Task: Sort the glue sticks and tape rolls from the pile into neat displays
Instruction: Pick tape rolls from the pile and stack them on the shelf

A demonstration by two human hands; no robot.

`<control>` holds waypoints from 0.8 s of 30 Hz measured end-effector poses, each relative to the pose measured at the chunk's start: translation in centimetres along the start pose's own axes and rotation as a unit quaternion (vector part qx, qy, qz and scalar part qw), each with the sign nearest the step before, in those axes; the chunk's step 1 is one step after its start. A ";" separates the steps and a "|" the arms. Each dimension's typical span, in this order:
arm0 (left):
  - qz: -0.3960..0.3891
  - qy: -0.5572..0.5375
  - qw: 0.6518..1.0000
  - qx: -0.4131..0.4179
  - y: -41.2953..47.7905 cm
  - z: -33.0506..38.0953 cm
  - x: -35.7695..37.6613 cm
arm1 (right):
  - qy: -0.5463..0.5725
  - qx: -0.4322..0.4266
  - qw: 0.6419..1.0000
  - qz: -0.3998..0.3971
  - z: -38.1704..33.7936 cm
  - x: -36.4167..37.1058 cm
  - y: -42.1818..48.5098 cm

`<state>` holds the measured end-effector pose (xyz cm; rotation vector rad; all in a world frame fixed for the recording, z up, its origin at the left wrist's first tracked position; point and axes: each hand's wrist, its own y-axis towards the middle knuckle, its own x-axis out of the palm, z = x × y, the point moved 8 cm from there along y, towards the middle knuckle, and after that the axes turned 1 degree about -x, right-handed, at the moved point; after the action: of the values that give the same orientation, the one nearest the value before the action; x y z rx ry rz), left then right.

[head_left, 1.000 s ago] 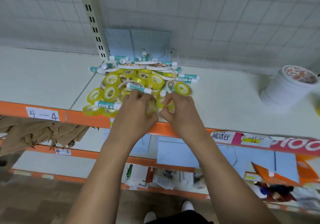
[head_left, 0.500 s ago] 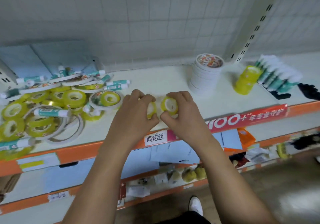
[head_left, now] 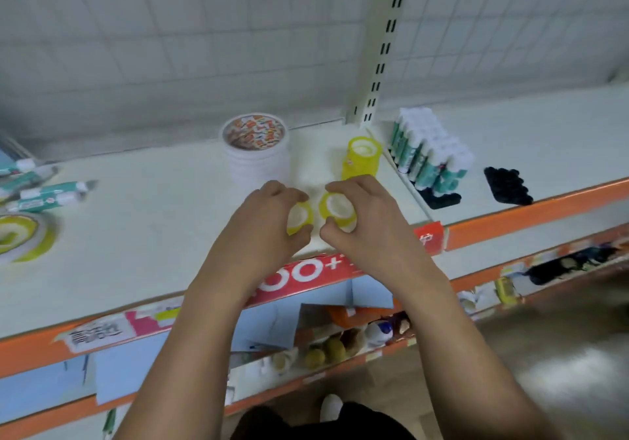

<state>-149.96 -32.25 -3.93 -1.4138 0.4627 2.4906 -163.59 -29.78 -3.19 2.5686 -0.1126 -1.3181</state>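
Observation:
My left hand (head_left: 262, 225) grips a small yellow tape roll (head_left: 299, 217) just above the white shelf (head_left: 153, 235). My right hand (head_left: 367, 221) grips another yellow tape roll (head_left: 337, 208) beside it, the two rolls nearly touching. Behind them stands a stack of yellow tape rolls (head_left: 362, 157), and left of that a stack of wide white tape rolls (head_left: 256, 153) with a printed top. Upright glue sticks (head_left: 427, 152) with white caps stand in rows at the right. Loose glue sticks (head_left: 44, 191) and a yellow tape roll (head_left: 17, 238) lie at the far left.
A slotted upright post (head_left: 381, 51) rises behind the yellow stack. Black holders (head_left: 507, 186) sit right of the glue sticks. The orange shelf edge (head_left: 527, 215) carries a red label strip (head_left: 306, 271). Lower shelves hold mixed goods.
Both hands have carried their yellow rolls rightward from the pile, which has slid to the left edge of view. The sorted stacks and the glue stick rows are now close behind the hands.

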 end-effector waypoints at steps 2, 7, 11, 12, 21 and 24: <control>0.007 -0.003 1.000 -0.001 0.8 1.5 0.3 | 0.004 -0.010 1.000 -0.007 1.0 -1.6 0.5; 0.043 0.002 0.999 -0.004 2.8 4.3 -0.8 | 0.003 -0.042 0.999 -0.008 2.3 -5.3 3.3; 0.065 0.016 0.998 0.005 4.3 5.6 -2.1 | -0.010 -0.070 0.997 -0.012 2.8 -6.7 6.3; 0.069 0.020 0.997 0.007 4.7 5.7 -2.4 | -0.008 -0.073 0.997 -0.018 3.0 -6.7 6.9; 0.095 0.046 0.994 0.006 6.9 6.2 -3.6 | 0.019 -0.088 0.993 -0.074 4.5 -4.8 8.6; 0.094 0.049 0.994 0.019 7.6 6.8 -3.6 | 0.016 -0.081 0.993 -0.086 5.3 -4.4 8.7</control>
<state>-156.25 -36.84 3.66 -1.5488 0.6892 2.5483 -170.03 -38.39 -0.47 2.5056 0.2192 -1.2847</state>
